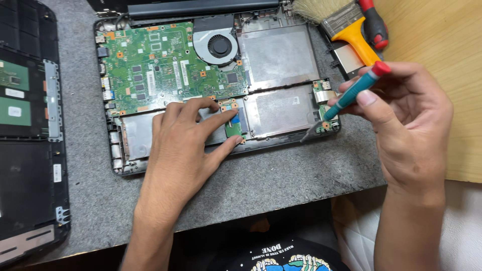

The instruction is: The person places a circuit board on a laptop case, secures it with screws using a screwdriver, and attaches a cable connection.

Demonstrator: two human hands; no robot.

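An opened laptop base (281, 145) lies on a grey mat, showing a green motherboard (165, 65), a round fan (219, 46) and bare metal bays. My left hand (183, 143) rests flat on the base's lower part, fingers spread, with fingertips touching a small green board (233, 125) with a blue tab. My right hand (406, 125) grips a teal screwdriver (354, 93) with a red cap. Its tip points down at the small board (324, 108) in the base's right corner.
The removed black laptop cover (27, 130) lies at the left on the grey mat (281, 180). A brush with a yellow handle (346, 25) and a red-handled tool (375, 25) lie at the top right. Bare wooden tabletop (442, 35) shows at the right.
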